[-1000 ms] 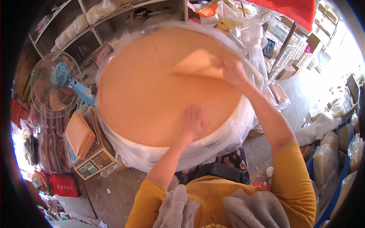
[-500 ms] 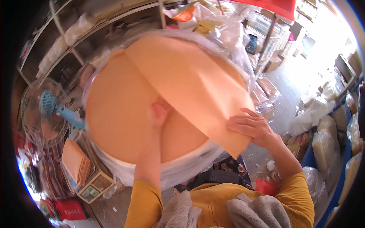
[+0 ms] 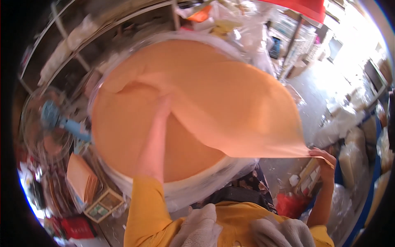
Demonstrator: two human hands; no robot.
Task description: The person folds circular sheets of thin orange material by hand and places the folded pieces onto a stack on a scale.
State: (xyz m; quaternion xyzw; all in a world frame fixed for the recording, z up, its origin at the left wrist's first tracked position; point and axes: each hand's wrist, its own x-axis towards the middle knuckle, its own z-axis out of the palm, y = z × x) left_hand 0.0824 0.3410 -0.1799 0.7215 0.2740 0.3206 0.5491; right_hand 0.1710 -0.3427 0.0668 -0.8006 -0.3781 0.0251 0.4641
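over the round orange stack (image 3: 123, 136) in its plastic-lined white tub (image 3: 197, 181), we see the right hand (image 3: 325, 164) pinching the corner of the lifted orange sheet (image 3: 230, 111), while the left hand (image 3: 162, 105) reaches under the sheet, its grip hidden.

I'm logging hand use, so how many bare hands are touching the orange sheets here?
2. The left hand reaches under the lifted sheet over the round stack; the right hand pinches that sheet's corner at right.

Cluttered storeroom (shelves (image 3: 78, 53), bagged goods (image 3: 349, 160), scale (image 3: 101, 204)).
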